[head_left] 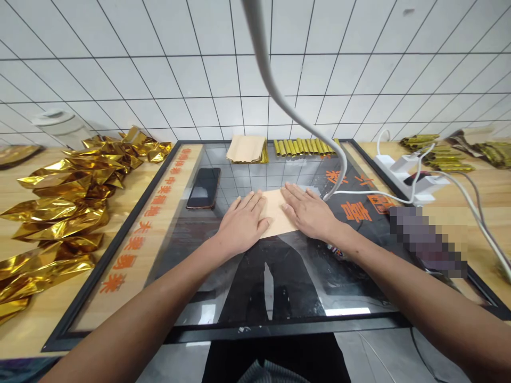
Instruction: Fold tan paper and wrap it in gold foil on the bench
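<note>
My left fingers [248,204] and right fingers [296,196] lie outstretched on tan paper [275,214], clamped on nothing, probably keeping it flat.

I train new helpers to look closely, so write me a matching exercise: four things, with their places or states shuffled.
1. paper sheet
2. phone
3. row of tubes
4. gold foil

A. along the far edge of the glass
B. on wood, left of the frame
C. touched by left hand and right hand
D. lying dark-screen up

Pairs: 1-C, 2-D, 3-A, 4-B
</note>
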A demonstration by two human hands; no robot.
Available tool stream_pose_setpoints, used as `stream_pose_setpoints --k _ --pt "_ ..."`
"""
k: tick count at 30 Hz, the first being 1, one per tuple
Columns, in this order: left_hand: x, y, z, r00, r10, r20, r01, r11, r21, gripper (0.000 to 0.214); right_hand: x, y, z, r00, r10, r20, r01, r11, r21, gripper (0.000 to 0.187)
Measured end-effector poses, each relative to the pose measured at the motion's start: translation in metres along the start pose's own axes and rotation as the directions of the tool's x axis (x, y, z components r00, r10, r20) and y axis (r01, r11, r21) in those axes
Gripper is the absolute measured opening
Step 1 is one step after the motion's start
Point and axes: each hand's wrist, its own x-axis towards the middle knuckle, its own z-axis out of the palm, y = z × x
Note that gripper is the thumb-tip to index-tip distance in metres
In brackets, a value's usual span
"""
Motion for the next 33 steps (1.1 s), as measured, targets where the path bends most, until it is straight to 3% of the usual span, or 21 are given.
stream_pose_setpoints --k 8,14,19,23,33 --pt "0.001 0.002 -0.005 1.000 -0.016 -0.002 0.016 1.000 -0.009 0.062 -0.007 0.007 0.000 0.995 0.062 -0.075 -0.066 0.997 -0.048 0.061" --pt "0.001 0.003 -0.006 1.000 -0.018 0.003 0.018 1.000 -0.010 0.061 -0.004 0.003 -0.006 0.993 0.103 -0.055 -0.104 0.994 -0.023 0.063" --pt "0.000 0.005 -0.003 0.999 -0.008 -0.037 0.007 1.000 -0.008 0.060 0.002 -0.021 -0.007 0.994 -0.044 -0.104 0.053 0.995 0.084 0.067" --pt "-0.001 0.003 0.000 0.999 -0.002 -0.054 0.002 1.000 -0.007 0.061 0.005 -0.038 -0.004 0.992 -0.122 -0.025 0.124 0.978 0.166 0.068" --pt "-0.001 0.000 0.001 0.999 0.009 -0.040 -0.008 1.000 0.013 0.061 0.002 -0.013 -0.004 0.994 0.004 -0.105 -0.014 0.995 -0.094 0.061"
